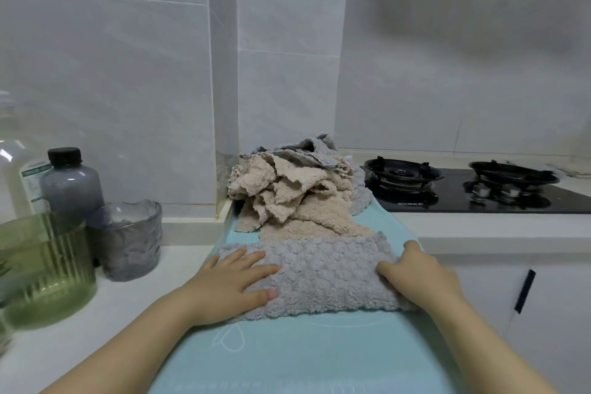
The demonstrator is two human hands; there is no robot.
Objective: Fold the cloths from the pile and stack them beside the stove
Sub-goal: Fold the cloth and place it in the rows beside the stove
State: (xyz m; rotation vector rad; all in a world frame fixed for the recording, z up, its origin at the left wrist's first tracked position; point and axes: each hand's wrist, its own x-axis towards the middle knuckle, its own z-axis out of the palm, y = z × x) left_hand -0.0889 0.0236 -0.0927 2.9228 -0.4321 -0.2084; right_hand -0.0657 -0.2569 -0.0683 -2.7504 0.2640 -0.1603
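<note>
A grey fluffy cloth (319, 275) lies folded into a wide band across a light blue mat (287, 355). My left hand (236, 281) presses flat on the cloth's left end with straight fingers. My right hand (415, 275) rests on its right end, fingers bent over the edge. Behind the cloth sits a rumpled pile of beige and grey cloths (291, 189), against the wall corner and left of the black gas stove (463, 189).
On the white counter to the left stand a green ribbed glass (41, 275), a grey glass cup (128, 240), a dark-capped bottle (72, 182) and a clear bottle (16, 169). A white cabinet door with a dark handle (524, 291) is at the lower right.
</note>
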